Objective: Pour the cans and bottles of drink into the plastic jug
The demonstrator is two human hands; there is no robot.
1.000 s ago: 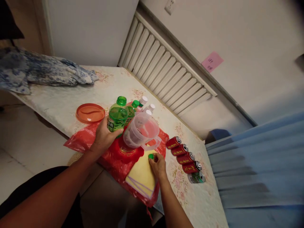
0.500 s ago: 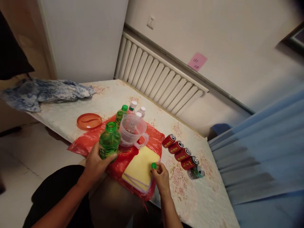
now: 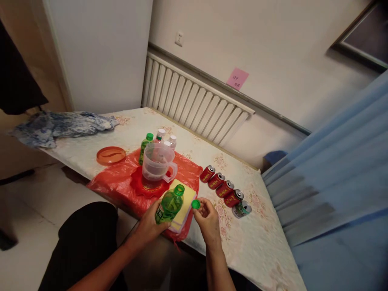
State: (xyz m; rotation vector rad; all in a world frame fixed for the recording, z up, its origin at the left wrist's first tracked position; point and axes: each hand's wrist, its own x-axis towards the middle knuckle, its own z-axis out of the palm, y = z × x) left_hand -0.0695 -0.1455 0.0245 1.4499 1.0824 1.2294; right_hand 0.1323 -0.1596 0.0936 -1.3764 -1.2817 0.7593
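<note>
A green bottle [image 3: 170,207], its mouth uncapped, is held tilted in the left hand [image 3: 151,224], with thumb and fingers wrapped around its lower part; yellow cloths [image 3: 188,199] are partly hidden behind it. A green cap [image 3: 196,204] is pinched between thumb and fingertips of the right hand [image 3: 208,222], near the bottle. A translucent jug [image 3: 155,161] is set on a red dish [image 3: 136,184]
</note>
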